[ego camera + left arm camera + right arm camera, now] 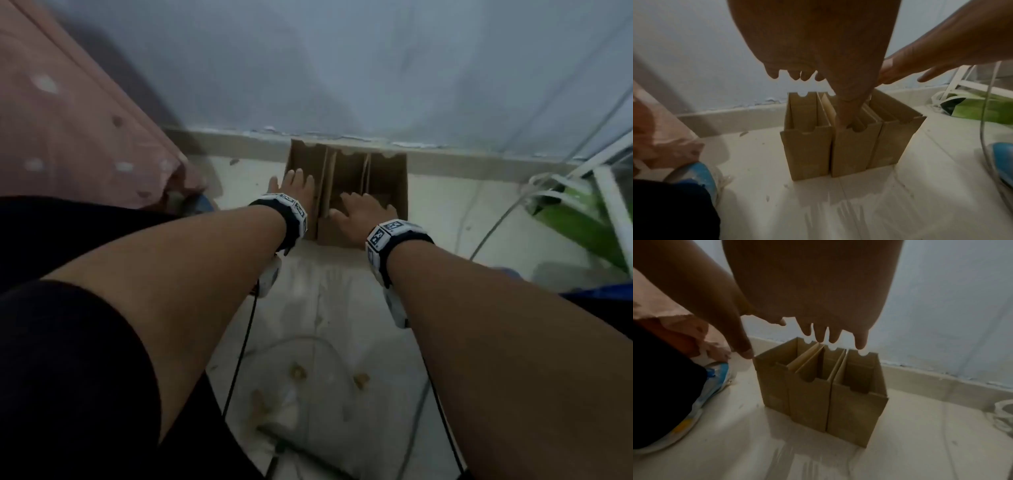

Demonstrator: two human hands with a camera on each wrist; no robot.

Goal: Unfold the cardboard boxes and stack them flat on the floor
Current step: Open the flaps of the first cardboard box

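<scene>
Hovering w/ straight fingers, both hands (294, 186) over boxes' (346, 192) open rims.

Dim, bluish, soft throughout. Head view smeared by motion blur, worst toward 10 and 2 o'clock. Wrist views: palms dark silhouettes at 12; box shadows fall toward 6.
</scene>
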